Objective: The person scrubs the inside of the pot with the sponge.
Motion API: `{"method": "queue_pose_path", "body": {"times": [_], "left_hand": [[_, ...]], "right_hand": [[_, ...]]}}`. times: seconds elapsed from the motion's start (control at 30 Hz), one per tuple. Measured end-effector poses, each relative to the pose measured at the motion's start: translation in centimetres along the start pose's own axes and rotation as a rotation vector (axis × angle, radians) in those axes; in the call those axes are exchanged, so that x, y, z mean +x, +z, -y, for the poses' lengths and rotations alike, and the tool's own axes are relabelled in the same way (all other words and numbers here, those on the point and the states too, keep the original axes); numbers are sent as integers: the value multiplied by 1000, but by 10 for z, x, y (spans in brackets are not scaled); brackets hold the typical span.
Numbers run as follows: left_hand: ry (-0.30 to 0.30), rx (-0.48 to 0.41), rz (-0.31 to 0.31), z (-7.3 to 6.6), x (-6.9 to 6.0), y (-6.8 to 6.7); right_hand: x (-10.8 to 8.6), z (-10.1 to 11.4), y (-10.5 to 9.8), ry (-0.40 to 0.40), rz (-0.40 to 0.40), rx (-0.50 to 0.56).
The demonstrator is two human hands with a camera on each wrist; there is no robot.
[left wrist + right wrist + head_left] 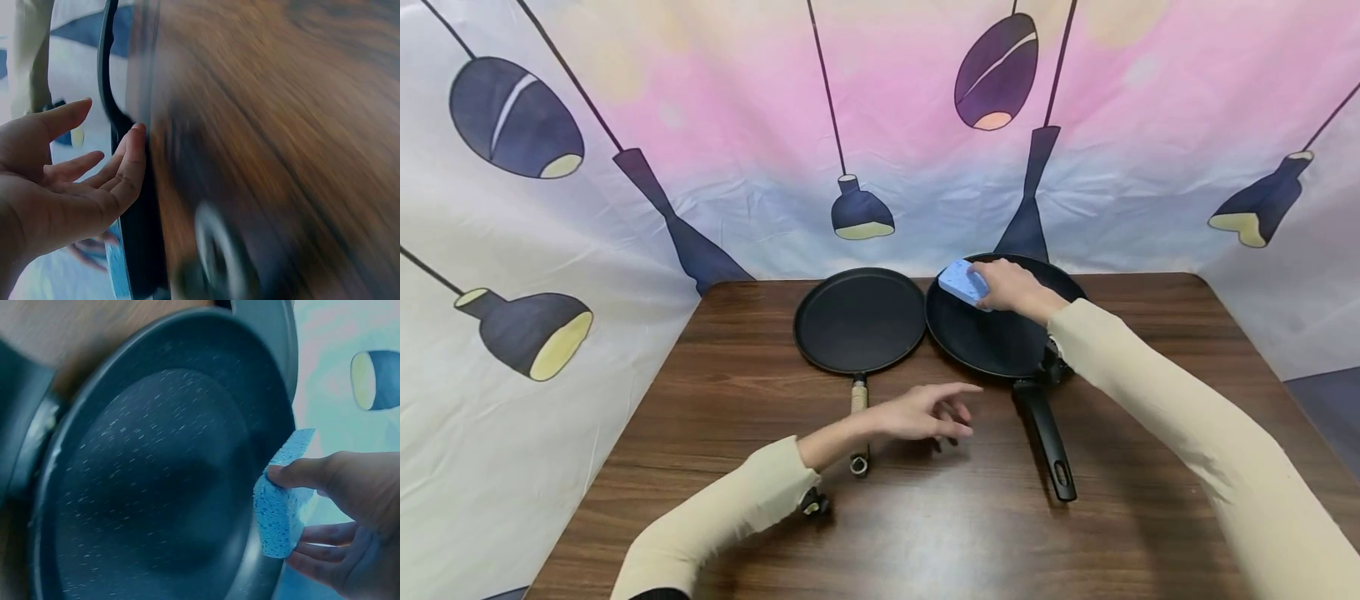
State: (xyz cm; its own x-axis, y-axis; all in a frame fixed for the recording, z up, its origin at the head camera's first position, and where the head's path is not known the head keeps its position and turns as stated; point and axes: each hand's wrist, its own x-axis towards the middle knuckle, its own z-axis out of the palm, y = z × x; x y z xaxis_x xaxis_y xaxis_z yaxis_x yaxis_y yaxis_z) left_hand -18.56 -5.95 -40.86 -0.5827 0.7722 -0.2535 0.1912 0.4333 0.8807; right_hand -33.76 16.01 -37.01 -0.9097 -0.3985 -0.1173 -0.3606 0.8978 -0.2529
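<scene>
Blue and porous, a sponge point(957, 280) in the right hand point(1009, 285), pinched with the thumb on one face and the fingers point(320, 553) on the other. Held over the far left part of the deeper black pan point(992, 346), close to its rim; seen tilted across that edge from the right wrist (whether touching the coating, cannot be told). Over the pan's right-hand rim, a cream right sleeve point(1157, 400), slanting in from the lower right and taking up much of the approach there.

Just to the left, a flatter round pan point(859, 321), edge up against edge, with hardly a gap between. From each, a handle running toward the person: pale, with a ring at its end point(860, 398), and black, slotted, angled outward point(1051, 446).

Between those handles, above the brown worktop point(737, 350), the left hand point(921, 411), forefinger stretched out, thumb apart, other fingers loosely bent. Crosses over the pale handle at the wrist and stops short of the black one, with some wood between for moving sideways.

Behind, a lamp-patterned backdrop point(737, 108) close to the worktop's back edge, leaving little margin past both pans. More room on the near side.
</scene>
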Motion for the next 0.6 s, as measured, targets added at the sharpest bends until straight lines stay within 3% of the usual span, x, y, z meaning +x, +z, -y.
{"method": "queue_pose_path", "body": {"times": [0.13,0.37,0.47,0.6], "left_hand": [[4,-61,81,-12,20,18],[-34,-314,225,-18,51,43],[-69,-402,212,-21,59,51],[-121,-519,132,-27,66,65]], "right_hand": [[2,-9,7,-8,73,12],[8,-19,18,-127,206,-45],[10,-26,19,-172,219,-28],[16,-35,20,-183,186,-1]]}}
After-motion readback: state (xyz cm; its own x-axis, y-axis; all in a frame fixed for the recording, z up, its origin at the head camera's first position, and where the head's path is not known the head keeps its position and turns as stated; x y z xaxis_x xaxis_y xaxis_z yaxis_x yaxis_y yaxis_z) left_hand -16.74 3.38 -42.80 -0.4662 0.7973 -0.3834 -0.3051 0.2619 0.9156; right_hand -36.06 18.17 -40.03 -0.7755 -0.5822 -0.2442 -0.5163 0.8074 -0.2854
